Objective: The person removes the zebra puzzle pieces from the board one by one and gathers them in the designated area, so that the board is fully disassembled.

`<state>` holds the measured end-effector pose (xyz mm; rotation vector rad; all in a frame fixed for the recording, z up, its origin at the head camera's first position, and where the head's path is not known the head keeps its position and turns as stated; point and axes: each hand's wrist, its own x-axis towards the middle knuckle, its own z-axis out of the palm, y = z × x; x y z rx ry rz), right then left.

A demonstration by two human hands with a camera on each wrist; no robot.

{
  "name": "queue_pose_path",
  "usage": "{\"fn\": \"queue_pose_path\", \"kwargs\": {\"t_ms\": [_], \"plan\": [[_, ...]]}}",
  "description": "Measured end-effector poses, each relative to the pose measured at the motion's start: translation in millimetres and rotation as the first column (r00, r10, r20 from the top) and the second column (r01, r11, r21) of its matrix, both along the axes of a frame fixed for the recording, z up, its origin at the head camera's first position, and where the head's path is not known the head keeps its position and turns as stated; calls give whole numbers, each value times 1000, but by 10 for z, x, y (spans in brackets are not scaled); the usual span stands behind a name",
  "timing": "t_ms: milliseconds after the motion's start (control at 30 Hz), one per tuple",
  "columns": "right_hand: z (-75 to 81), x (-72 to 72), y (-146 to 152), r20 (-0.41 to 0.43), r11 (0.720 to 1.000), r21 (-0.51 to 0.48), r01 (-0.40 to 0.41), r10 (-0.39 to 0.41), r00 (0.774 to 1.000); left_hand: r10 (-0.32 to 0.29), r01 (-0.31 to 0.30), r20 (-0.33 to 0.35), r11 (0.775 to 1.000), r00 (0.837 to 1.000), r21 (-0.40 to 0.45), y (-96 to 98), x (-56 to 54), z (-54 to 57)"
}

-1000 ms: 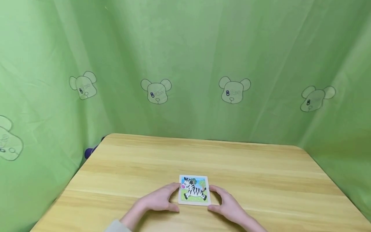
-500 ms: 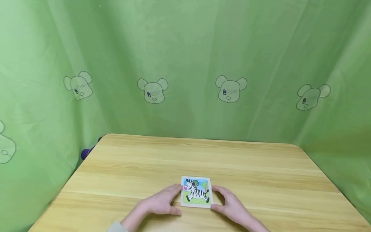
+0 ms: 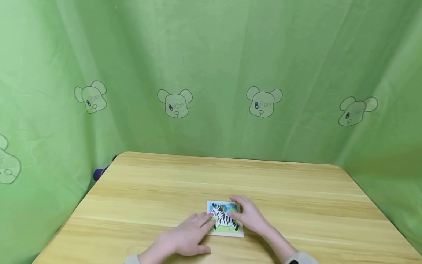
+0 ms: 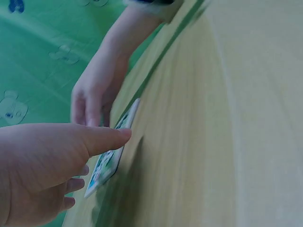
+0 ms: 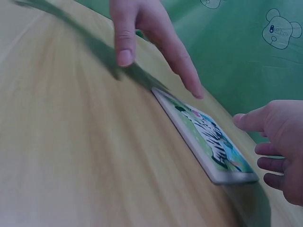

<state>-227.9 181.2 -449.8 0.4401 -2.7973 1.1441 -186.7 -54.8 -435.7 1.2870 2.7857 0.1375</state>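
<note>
A square zebra picture board [image 3: 225,221] with a pale frame, apparently a child's puzzle, lies flat on the wooden table. Over its left edge reaches my left hand [image 3: 189,236], fingers stretched out and thumb spread toward me. My right hand [image 3: 252,217] hovers at the far right corner, its thumb over the picture and its fingers beyond the edge. In the right wrist view a gap shows between my right hand [image 5: 286,146] and the board [image 5: 208,137]. The left wrist view has my left thumb in front of the board [image 4: 106,163], covering part of it.
Pale wood grain marks the table [image 3: 158,183], which has rounded far corners. A green curtain [image 3: 217,55] with printed bear heads hangs around the far side and both sides. Something purple [image 3: 97,174] pokes out beside the table's left edge.
Both hands have left the board's side edges. My left hand has come over the left part of the picture; the right has moved up and inward over the far right corner.
</note>
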Motion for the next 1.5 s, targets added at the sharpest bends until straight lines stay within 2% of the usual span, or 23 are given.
{"fn": "queue_pose_path", "kwargs": {"t_ms": [133, 233, 433, 633, 800, 1100, 1333, 1500], "plan": [[1, -108, -107, -26, 999, 30, -29, 30, 999, -34, 32, -35, 998, 999, -49, 32, 65, -7], [-8, -173, -178, -48, 994, 68, -80, 84, 995, -42, 38, -45, 996, 998, -87, 43, 98, -19], [-36, -261, -287, -80, 971, 158, -182, 196, 977, -31, 27, -26, 991, 999, -130, 30, 121, -71], [-39, -303, -342, -78, 944, 269, -193, 221, 972, -31, 27, -22, 991, 999, -132, 18, 108, -103], [-54, -312, -336, -73, 924, 326, -199, 235, 969, -55, 54, -1, 993, 999, -105, -11, 80, -112], [-7, -338, -342, -61, 916, 335, -222, 256, 965, -54, 52, -13, 995, 998, -82, -19, 40, -118], [23, -435, -382, 74, 939, 209, -271, 262, 962, -40, 39, -21, 997, 999, -67, 5, 12, -116], [2, -461, -383, 98, 948, 166, -273, 259, 961, -25, 23, -26, 997, 999, -74, 20, 12, -122]]}}
